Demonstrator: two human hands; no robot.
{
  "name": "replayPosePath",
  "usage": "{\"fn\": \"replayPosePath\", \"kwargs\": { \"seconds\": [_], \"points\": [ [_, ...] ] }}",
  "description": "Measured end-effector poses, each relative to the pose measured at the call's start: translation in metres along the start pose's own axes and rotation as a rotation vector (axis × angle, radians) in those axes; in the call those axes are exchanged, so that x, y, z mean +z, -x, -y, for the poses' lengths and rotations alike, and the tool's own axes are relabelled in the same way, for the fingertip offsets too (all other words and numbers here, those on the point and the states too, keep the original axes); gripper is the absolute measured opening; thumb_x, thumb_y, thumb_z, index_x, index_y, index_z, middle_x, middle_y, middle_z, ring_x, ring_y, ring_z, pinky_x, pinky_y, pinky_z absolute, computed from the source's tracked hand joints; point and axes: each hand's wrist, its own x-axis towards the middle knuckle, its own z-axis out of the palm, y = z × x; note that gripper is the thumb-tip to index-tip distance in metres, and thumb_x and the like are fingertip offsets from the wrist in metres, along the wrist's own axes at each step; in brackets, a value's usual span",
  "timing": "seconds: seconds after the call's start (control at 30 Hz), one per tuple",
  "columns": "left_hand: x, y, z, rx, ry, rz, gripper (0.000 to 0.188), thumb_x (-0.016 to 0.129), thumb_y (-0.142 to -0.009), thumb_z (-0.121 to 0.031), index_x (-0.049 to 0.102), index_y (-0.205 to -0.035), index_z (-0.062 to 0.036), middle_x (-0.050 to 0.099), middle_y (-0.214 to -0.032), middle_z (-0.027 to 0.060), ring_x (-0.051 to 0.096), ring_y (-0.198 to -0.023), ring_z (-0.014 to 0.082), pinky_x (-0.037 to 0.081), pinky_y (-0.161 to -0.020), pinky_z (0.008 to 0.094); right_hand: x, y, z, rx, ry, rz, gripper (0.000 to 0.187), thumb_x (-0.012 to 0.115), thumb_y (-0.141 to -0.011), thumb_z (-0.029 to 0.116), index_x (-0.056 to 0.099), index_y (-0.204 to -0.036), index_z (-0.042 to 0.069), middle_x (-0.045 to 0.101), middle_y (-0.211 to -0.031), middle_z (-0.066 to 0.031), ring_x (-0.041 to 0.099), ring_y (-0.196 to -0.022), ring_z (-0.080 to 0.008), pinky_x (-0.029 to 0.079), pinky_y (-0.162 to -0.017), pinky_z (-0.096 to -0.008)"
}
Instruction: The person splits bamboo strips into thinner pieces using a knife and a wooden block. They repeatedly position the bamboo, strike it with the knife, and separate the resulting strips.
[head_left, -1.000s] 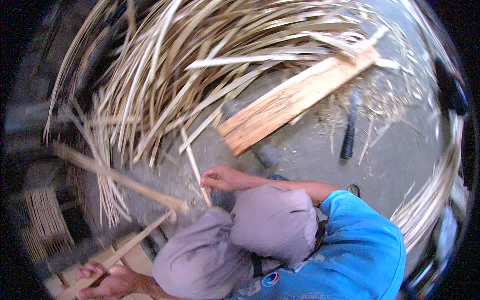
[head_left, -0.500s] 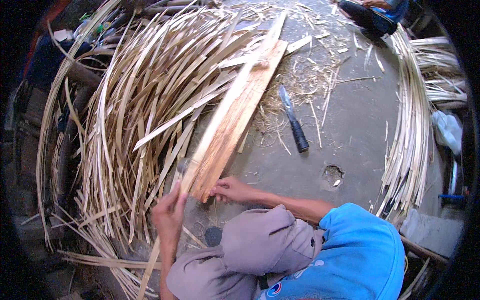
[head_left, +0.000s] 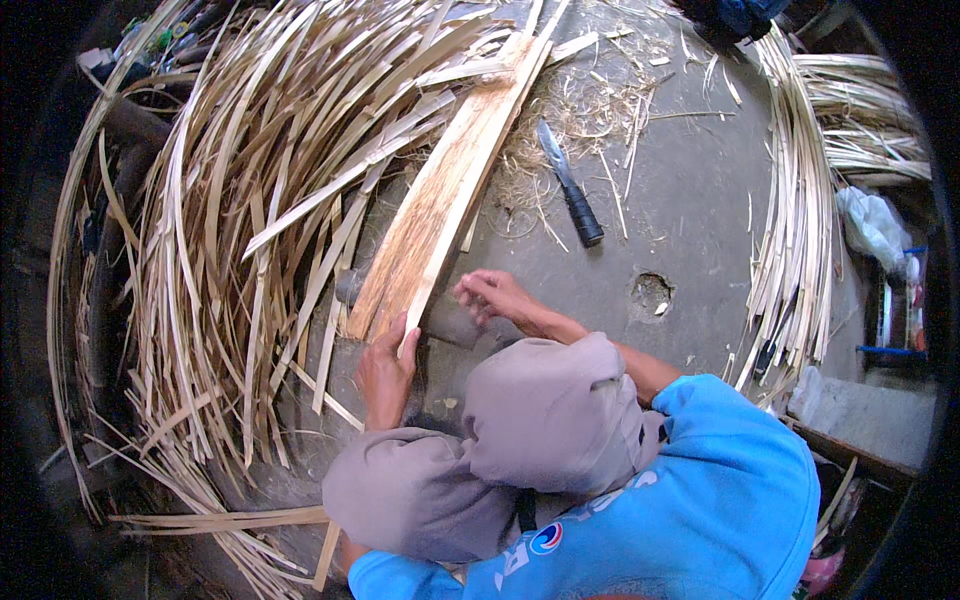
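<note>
A long wooden plank (head_left: pixel 430 210) with a rough, fibrous face slants away from me across the floor. Along its right edge runs a pale bamboo-like strip (head_left: pixel 450 230), and my left hand (head_left: pixel 388 375) pinches that strip's near end between thumb and fingers. My right hand (head_left: pixel 497 298) hovers just right of the plank, apart from it, its fingers loosely bent and slightly blurred, with nothing visible in them. Farther right lies a knife (head_left: pixel 572 192) with a black handle, its blade pointing away from me.
A large heap of pale strips (head_left: pixel 240 210) fills the left side. Another bundle of strips (head_left: pixel 795 220) lies along the right, near a plastic bag (head_left: pixel 868 222). Shavings (head_left: pixel 590 120) litter the floor beyond the knife. A small hole (head_left: pixel 652 292) breaks the floor at right.
The pale strip has gone from the plank's left edge to its right edge. My left hand shifted right with its end; my right hand let go of the plank's near corner and lifted away.
</note>
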Motion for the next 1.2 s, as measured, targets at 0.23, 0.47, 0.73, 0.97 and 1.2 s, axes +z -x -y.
{"fn": "replayPosePath", "kwargs": {
  "seconds": [0.23, 0.47, 0.73, 0.97, 1.2],
  "points": [
    [0.002, 0.014, -0.003, 0.087, 0.120, 0.003, 0.045, 0.076, -0.089, -0.030, 0.068, -0.131, -0.0150, 0.074, -0.103, 0.0179, 0.071, -0.093, 0.0379, 0.054, -0.078, 0.0427, 0.018, -0.021, 0.014, -0.059, -0.113, -0.043, 0.039, 0.057, -0.105, 0.035, 0.056, -0.128, 0.004, 0.066, -0.109, -0.0069, 0.068, -0.085, -0.0145, 0.058, -0.073, -0.0293],
    [-0.056, 0.090, 0.075, -0.027, 0.235, 0.230, 0.063, 0.076, -0.089, -0.026, 0.054, -0.148, -0.0167, 0.067, -0.095, 0.0124, 0.064, -0.089, 0.0209, 0.052, -0.082, 0.0367, -0.011, -0.040, 0.023, -0.203, -0.170, -0.138, 0.028, 0.060, -0.103, 0.025, 0.059, -0.122, 0.005, 0.067, -0.105, -0.0038, 0.069, -0.085, -0.0155, 0.059, -0.073, -0.0320],
    [-0.051, 0.192, 0.131, -0.419, 0.174, 0.216, 0.049, 0.070, -0.093, -0.031, 0.058, -0.137, -0.0132, 0.063, -0.087, 0.0092, 0.061, -0.081, 0.0189, 0.048, -0.075, 0.0354, -0.069, -0.065, 0.099, -0.307, -0.153, -0.178, 0.021, 0.059, -0.103, 0.023, 0.060, -0.117, 0.007, 0.066, -0.107, -0.0036, 0.066, -0.093, -0.0146, 0.060, -0.081, -0.0323],
    [-0.038, 0.203, 0.137, -0.498, 0.198, 0.210, 0.041, 0.065, -0.096, -0.036, 0.062, -0.127, -0.0101, 0.059, -0.079, 0.0064, 0.058, -0.074, 0.0171, 0.045, -0.068, 0.0342, -0.095, -0.085, 0.118, -0.324, -0.148, -0.192, 0.030, 0.057, -0.104, 0.022, 0.056, -0.128, 0.004, 0.061, -0.127, -0.0068, 0.060, -0.116, -0.0209, 0.056, -0.094, -0.0437],
    [-0.031, 0.197, 0.142, -0.518, 0.213, 0.221, 0.039, 0.060, -0.099, -0.041, 0.066, -0.117, -0.0070, 0.055, -0.071, 0.0036, 0.055, -0.067, 0.0153, 0.041, -0.062, 0.0330, -0.109, -0.087, 0.141, -0.415, -0.140, -0.265, 0.036, 0.057, -0.104, 0.021, 0.052, -0.133, 0.000, 0.063, -0.125, -0.0109, 0.065, -0.110, -0.0251, 0.056, -0.096, -0.0437]
  ]
}}
